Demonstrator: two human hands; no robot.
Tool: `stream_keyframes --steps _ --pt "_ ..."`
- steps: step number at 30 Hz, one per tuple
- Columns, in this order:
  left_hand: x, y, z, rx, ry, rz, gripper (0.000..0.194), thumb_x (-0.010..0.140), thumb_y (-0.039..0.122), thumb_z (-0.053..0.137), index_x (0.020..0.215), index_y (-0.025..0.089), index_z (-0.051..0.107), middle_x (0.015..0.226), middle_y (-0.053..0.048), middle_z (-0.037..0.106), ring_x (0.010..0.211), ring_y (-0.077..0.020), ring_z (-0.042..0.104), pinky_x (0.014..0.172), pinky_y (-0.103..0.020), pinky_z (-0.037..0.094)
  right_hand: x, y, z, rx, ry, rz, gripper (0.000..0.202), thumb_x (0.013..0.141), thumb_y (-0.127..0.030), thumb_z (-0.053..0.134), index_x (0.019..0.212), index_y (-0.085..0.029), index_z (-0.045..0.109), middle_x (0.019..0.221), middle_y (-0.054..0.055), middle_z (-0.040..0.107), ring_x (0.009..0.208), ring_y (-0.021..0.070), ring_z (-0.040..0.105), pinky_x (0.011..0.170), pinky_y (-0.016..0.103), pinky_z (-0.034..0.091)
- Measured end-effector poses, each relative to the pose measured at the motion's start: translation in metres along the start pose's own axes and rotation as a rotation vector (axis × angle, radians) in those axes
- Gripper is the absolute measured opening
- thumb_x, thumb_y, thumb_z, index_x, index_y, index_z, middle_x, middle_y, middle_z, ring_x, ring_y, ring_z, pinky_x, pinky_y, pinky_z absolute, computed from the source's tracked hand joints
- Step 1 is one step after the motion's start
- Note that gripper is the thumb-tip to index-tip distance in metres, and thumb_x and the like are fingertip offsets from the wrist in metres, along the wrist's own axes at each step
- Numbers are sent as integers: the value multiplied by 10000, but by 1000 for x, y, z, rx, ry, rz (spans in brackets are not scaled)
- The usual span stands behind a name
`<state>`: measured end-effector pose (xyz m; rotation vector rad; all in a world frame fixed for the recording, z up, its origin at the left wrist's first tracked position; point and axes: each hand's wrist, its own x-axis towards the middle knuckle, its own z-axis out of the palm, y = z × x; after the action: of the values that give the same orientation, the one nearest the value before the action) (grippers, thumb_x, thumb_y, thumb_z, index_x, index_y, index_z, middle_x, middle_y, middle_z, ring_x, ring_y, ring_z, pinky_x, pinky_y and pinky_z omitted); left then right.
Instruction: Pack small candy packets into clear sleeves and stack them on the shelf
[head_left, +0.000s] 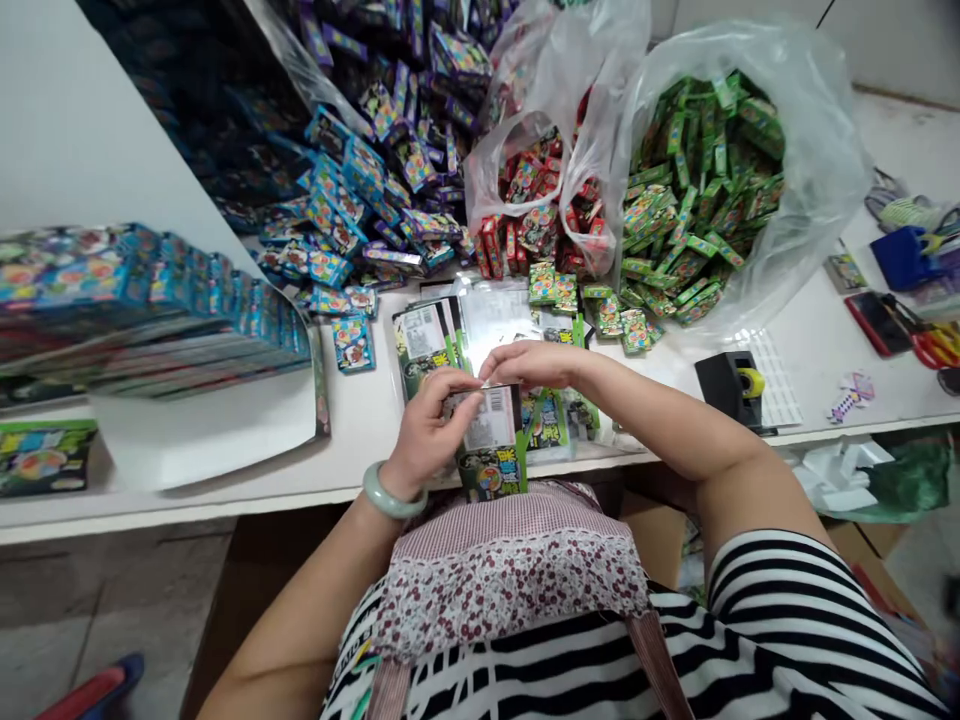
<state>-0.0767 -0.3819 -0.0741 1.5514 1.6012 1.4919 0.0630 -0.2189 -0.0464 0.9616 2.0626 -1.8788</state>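
Observation:
My left hand is closed on the upper left of a flat black-and-green printed packet, which hangs upright at the table's front edge before my apron. A white barcode label shows on its upper part. My right hand reaches across to the packet's top edge, its fingers bent and pinched together against my left fingertips. What lies between those fingertips is hidden. Behind my hands, more black-and-green packets lie flat on the table. Small green boxes sit just beyond my right hand.
Blue boxes and purple boxes are heaped at the back. Clear bags hold red boxes and green boxes. Stacked blue boxes fill a white tray at left. A tape dispenser and red-edged phone lie right.

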Motion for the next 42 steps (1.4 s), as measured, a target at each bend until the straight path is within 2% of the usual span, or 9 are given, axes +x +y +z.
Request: stream_keyframes --steps 5,7,14,19,26,30,35,38,42 --pt "2 -21 -32 -49 262 -182 106 820 246 695 924 222 686 904 -8 661 856 -146 609 776 -259 497 11 25 -64 -581 765 -30 245 914 -280 594 1116 -146 628 1115 148 703 1043 268 646 940 417 496" --pt "3 -36 -39 -167 419 -298 169 780 212 700 948 219 684 932 -3 656 858 -125 600 783 -229 488 21 28 -81 -682 878 52 411 927 -363 602 1247 -106 571 1234 223 660 1146 332 619 982 463 475" --pt "-11 -73 -28 -364 506 -466 332 760 295 713 1061 238 585 1039 -30 622 878 -139 643 781 -256 548 59 18 -93 -647 886 204 801 794 -341 775 1448 -68 403 1359 274 591 1244 388 578 1020 476 457" --pt "-35 -79 -44 138 286 -313 568 786 391 756 1287 241 536 1312 -122 546 1281 -280 538 1118 -458 438 59 29 -112 -383 910 92 654 766 -174 707 1374 -65 494 1159 167 707 1049 268 665 953 381 491" --pt "2 -45 -55 635 -616 -3 908 846 377 680 1587 261 167 1665 -137 224 1554 -394 120 1237 -623 165 27 32 -103 -274 295 -281 284 841 -282 594 1055 -171 746 857 23 726 693 130 605 731 288 504" --pt "28 -41 -46 722 -876 4 943 814 305 680 1592 263 149 1673 -120 220 1555 -406 74 1220 -666 123 16 24 -80 -672 185 -320 195 821 -201 640 969 -193 767 1035 70 751 970 222 662 956 394 480" --pt "26 -50 -49 688 -760 78 930 773 336 720 1558 234 233 1515 -176 418 1469 -401 304 1208 -641 203 -5 38 -40 -823 690 -189 439 892 -387 634 1268 -161 612 1309 175 625 1247 358 534 1043 533 427" --pt "22 -50 -55 626 -583 93 950 749 383 754 1537 234 244 1423 -169 433 1358 -385 413 1163 -598 333 -11 54 -13 -833 720 -103 727 775 -500 744 1360 -125 531 1394 225 527 1302 415 472 1056 561 416" --pt "22 -46 -60 550 -462 98 970 717 441 789 1511 246 266 1362 -138 421 1288 -354 461 1117 -548 424 -16 56 -1 -789 758 -149 647 764 -392 737 1331 -143 552 1376 198 534 1280 387 494 1069 539 420"
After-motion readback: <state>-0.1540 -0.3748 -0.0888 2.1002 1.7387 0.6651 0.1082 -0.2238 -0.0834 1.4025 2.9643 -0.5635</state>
